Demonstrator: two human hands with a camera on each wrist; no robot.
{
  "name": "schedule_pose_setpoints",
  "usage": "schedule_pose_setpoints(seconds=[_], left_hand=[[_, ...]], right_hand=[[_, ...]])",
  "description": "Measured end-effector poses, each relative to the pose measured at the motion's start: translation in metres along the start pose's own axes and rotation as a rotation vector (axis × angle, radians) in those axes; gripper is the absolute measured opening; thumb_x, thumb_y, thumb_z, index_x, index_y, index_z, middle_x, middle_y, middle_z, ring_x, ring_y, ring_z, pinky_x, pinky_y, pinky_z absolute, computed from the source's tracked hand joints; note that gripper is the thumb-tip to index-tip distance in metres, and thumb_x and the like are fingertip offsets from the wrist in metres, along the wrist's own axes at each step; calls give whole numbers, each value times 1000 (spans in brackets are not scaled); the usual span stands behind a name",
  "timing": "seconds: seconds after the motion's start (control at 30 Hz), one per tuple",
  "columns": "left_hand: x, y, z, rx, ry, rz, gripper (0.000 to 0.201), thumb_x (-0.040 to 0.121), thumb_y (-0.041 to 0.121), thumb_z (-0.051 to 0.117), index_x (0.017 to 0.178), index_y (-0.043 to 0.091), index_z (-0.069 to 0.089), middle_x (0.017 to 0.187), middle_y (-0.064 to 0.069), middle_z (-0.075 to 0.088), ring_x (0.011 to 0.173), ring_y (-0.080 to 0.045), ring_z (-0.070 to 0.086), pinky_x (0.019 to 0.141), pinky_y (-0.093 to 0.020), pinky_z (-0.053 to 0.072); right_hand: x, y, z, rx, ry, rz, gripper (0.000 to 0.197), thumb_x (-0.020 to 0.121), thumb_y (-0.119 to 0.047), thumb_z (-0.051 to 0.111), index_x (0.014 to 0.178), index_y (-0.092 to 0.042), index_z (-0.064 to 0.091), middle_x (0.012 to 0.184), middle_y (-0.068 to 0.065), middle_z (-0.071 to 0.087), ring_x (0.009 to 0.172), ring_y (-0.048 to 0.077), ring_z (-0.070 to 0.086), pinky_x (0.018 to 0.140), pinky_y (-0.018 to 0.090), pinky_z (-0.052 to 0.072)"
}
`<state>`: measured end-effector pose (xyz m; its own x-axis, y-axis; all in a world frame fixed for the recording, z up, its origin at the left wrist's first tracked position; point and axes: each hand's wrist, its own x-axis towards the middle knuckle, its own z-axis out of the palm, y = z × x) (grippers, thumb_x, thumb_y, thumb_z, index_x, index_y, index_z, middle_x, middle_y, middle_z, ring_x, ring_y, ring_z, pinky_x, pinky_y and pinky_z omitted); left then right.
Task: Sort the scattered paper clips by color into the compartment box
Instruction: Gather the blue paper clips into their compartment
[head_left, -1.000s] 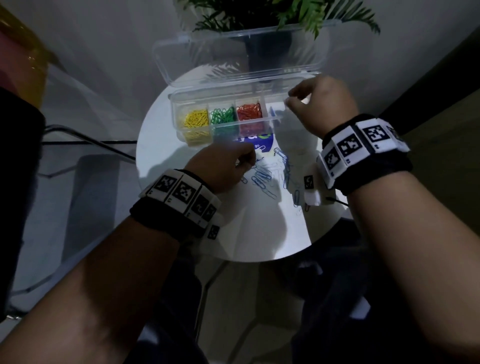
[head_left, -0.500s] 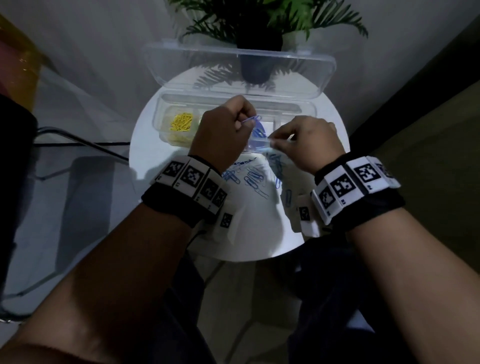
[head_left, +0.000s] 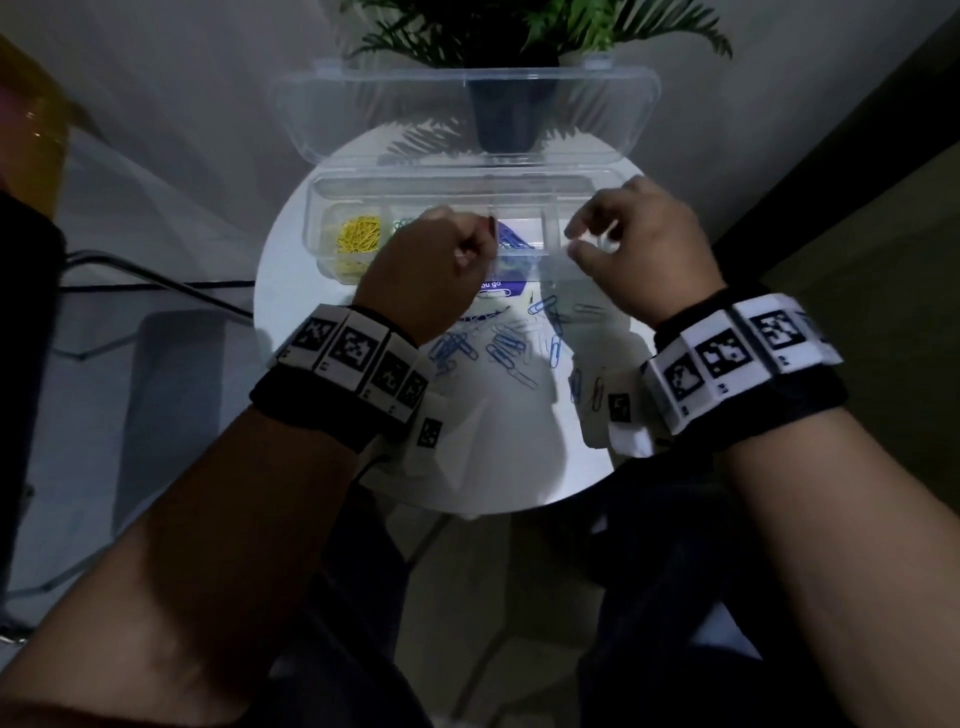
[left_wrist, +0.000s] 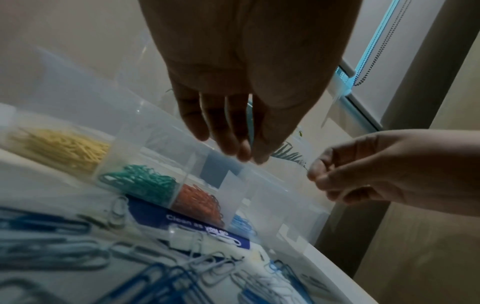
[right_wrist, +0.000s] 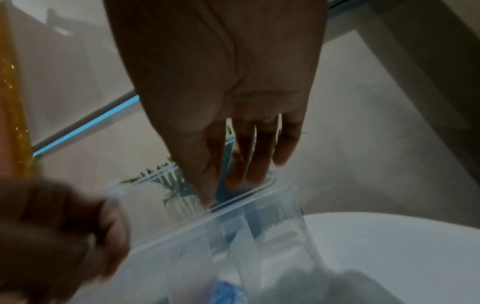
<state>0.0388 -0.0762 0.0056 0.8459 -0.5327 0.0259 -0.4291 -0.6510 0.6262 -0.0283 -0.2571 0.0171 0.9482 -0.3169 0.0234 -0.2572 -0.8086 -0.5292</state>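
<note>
Head view showed both hands curled above the compartment box (head_left: 322, 228). I could not tell whether the left hand (head_left: 436, 270) or right hand (head_left: 639, 249) held anything. Blue paper clips (head_left: 511, 241) released below the left fingertips might have landed in the neighbouring red compartment.

The compartment box (head_left: 332, 208), a clear plastic case with its hinged lid (head_left: 363, 104) standing open at the far side, lay along the far part of the round white table (head_left: 493, 467). Its cells ran left to right: yellow paper clips (head_left: 358, 241) in the leftmost cell, green paper clips (left_wrist: 145, 181) in the next, red paper clips (left_wrist: 200, 199) in the third, and a few blue paper clips (head_left: 511, 239) in the fourth. The cells further right appeared to hold nothing visible. Loose blue paper clips (head_left: 498, 345) lay scattered flat on the table just in front of the box, some overlapping.
</note>
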Motion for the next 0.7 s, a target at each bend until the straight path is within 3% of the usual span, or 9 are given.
schedule_pose_setpoints(seconds=[0.07, 0.17, 0.27, 0.4, 0.53, 0.7], left_hand=[[-7, -7, -3, 88, -142, -17, 16, 85, 10, 58, 96, 11, 69, 96, -5, 62, 81, -16, 55, 74, -18, 37], [-15, -19, -3, 176, -286, -64, 17, 84, 10, 58, 98, 10, 68, 102, -11, 63, 94, -25, 60, 80, -24, 39], [-20, -24, 1, 171, -312, -100, 17, 84, 9, 58, 99, 10, 67, 104, -11, 62, 94, -25, 59, 76, -21, 36], [-24, -19, 11, 159, -378, -64, 19, 84, 16, 61, 102, 15, 65, 109, -8, 60, 84, -16, 52, 80, -24, 39], [-24, -10, 19, 165, -376, -34, 25, 86, 21, 58, 110, 20, 63, 116, -9, 56, 108, -24, 53, 95, -32, 43], [-19, 3, 29, 169, -367, -29, 33, 92, 16, 46, 123, 23, 58, 129, -7, 52, 114, -28, 54, 96, -41, 45]], right_hand=[[-4, 3, 0, -31, -165, 26, 13, 85, -21, 60, 88, -13, 70, 94, 8, 69, 82, 20, 61, 77, 24, 45], [-11, 7, 19, -100, -358, 87, 21, 85, -17, 60, 103, -14, 69, 107, 9, 68, 96, 20, 60, 81, 22, 40], [-11, 6, 32, -93, -354, 164, 25, 81, -21, 66, 104, -12, 68, 109, 8, 66, 103, 23, 59, 84, 24, 43], [-15, 2, 38, -113, -364, 120, 19, 77, -4, 62, 93, -10, 70, 104, 9, 67, 101, 24, 60, 81, 23, 43], [-21, -4, 43, -63, -434, 100, 21, 73, 1, 60, 87, -12, 69, 94, 5, 67, 93, 19, 61, 72, 19, 41], [-28, -4, 41, 2, -426, 144, 9, 78, -8, 61, 80, -14, 67, 85, 3, 66, 82, 18, 58, 72, 21, 41]])
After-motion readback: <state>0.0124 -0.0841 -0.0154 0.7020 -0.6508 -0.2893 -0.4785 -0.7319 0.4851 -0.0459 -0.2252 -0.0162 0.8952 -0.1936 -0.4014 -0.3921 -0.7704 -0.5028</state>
